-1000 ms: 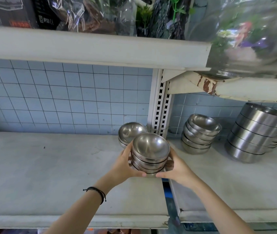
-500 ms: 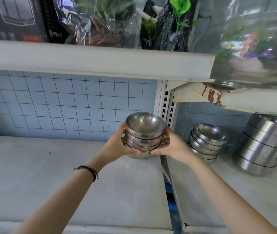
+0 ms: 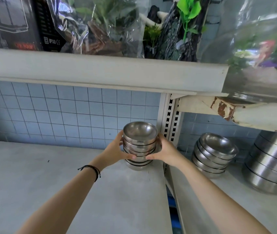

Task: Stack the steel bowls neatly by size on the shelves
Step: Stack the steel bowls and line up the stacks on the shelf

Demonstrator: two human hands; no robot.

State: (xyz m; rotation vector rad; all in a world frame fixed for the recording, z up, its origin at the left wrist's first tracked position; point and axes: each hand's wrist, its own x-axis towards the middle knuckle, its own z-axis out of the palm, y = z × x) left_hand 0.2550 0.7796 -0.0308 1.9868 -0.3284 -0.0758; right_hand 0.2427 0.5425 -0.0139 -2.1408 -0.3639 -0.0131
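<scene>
A small bowl stack (image 3: 139, 146) is clasped from both sides, the left hand (image 3: 115, 152) and right hand (image 3: 165, 150) closed around its middle, at the back right corner of the left shelf (image 3: 50, 183). Its base is seen resting on that shelf, just beside the slotted post (image 3: 170, 119) and close to the tiled wall (image 3: 58, 112). Past the post, a wider stack (image 3: 213, 154) and a large stack (image 3: 273, 162) are set on the right shelf (image 3: 235, 200). Wrapped plants (image 3: 104, 26) and boxes (image 3: 11, 22) are kept on the shelf overhead.

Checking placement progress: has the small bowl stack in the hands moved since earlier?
Yes. The small bowl stack went back toward the slotted upright, onto bowls there.
</scene>
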